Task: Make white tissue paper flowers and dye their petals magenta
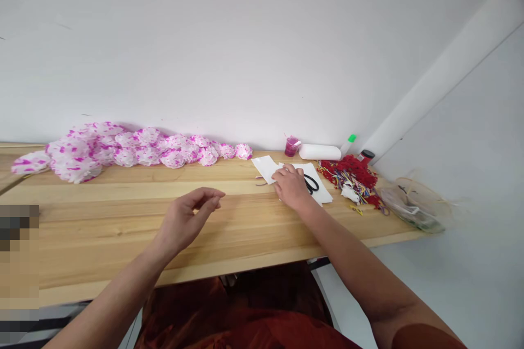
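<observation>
Above the wooden table, my left hand (190,215) is closed, with thumb and forefinger curled together at the tips and nothing showing between them. My right hand (291,186) reaches to a small stack of white paper sheets (324,192). Its fingers are bent down over the edge of one white paper sheet (265,168) that sticks out to the left; their exact grip is partly hidden. Scissors with black handles (313,183) lie on the stack, just right of that hand, their blades covered by it.
Along the wall, a row of white and magenta paper pompoms (174,150) covers the left side. Behind the paper stand a cup of magenta liquid (291,146) and a white roll (320,151). Further right are tangled red and coloured cords (354,174) and a clear plastic bag (411,207).
</observation>
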Action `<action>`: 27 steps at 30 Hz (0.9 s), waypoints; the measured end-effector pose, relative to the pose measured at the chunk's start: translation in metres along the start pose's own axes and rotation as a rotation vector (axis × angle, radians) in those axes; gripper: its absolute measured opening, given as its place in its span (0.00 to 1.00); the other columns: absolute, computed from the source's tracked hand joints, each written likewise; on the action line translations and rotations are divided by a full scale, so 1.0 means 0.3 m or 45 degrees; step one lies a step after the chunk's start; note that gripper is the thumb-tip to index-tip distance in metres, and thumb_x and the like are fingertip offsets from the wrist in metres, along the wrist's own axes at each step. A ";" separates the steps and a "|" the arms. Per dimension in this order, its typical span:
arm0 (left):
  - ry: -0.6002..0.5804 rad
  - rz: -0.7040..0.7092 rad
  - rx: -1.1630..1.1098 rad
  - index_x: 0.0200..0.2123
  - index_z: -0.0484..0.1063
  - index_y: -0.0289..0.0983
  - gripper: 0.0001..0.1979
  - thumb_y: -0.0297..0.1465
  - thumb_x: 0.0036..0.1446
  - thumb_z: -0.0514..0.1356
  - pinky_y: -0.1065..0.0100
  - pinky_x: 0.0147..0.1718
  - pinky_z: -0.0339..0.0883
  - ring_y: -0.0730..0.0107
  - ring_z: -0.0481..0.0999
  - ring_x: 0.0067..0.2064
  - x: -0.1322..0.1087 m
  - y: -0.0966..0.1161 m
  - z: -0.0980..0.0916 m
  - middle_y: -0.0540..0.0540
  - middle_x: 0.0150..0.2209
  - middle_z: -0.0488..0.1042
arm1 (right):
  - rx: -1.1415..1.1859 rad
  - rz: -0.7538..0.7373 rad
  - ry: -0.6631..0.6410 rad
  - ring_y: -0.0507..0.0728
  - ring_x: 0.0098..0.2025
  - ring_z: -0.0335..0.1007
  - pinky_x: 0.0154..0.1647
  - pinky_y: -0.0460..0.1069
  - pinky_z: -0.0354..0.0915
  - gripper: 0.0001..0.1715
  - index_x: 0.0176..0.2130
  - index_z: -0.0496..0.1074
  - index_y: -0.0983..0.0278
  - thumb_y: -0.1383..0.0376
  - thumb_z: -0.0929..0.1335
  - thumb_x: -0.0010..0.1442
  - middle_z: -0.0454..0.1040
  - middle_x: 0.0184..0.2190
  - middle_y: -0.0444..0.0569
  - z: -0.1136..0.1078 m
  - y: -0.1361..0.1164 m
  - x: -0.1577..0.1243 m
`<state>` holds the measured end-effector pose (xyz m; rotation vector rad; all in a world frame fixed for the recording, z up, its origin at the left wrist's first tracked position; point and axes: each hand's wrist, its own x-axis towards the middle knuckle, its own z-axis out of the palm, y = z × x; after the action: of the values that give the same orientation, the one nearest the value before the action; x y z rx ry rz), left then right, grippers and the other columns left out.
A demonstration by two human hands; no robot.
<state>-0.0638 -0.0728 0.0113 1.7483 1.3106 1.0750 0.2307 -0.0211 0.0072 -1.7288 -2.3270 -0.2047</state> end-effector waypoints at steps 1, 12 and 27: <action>0.008 -0.004 0.055 0.42 0.77 0.39 0.16 0.43 0.59 0.60 0.66 0.40 0.71 0.64 0.78 0.37 -0.019 -0.015 -0.011 0.47 0.34 0.80 | -0.020 -0.031 -0.018 0.66 0.60 0.54 0.52 0.59 0.48 0.11 0.40 0.76 0.63 0.71 0.64 0.62 0.78 0.45 0.55 0.005 0.002 0.009; 0.091 -0.071 0.156 0.41 0.79 0.39 0.17 0.45 0.58 0.59 0.68 0.37 0.71 0.64 0.79 0.36 -0.108 -0.123 -0.032 0.48 0.36 0.82 | 0.000 0.027 0.058 0.63 0.47 0.66 0.44 0.55 0.51 0.09 0.31 0.75 0.63 0.69 0.66 0.61 0.79 0.33 0.53 0.030 0.028 0.077; 0.290 0.093 0.173 0.46 0.75 0.39 0.12 0.37 0.63 0.58 0.69 0.42 0.70 0.70 0.77 0.37 -0.137 -0.137 -0.035 0.49 0.35 0.79 | 0.430 -0.687 -0.096 0.56 0.43 0.69 0.46 0.53 0.55 0.03 0.35 0.72 0.61 0.69 0.68 0.62 0.77 0.34 0.45 -0.033 -0.283 -0.123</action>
<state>-0.0955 -0.1016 -0.0292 1.8267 1.4979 1.2833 0.1608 -0.0826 0.0092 -0.9505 -2.6469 0.1610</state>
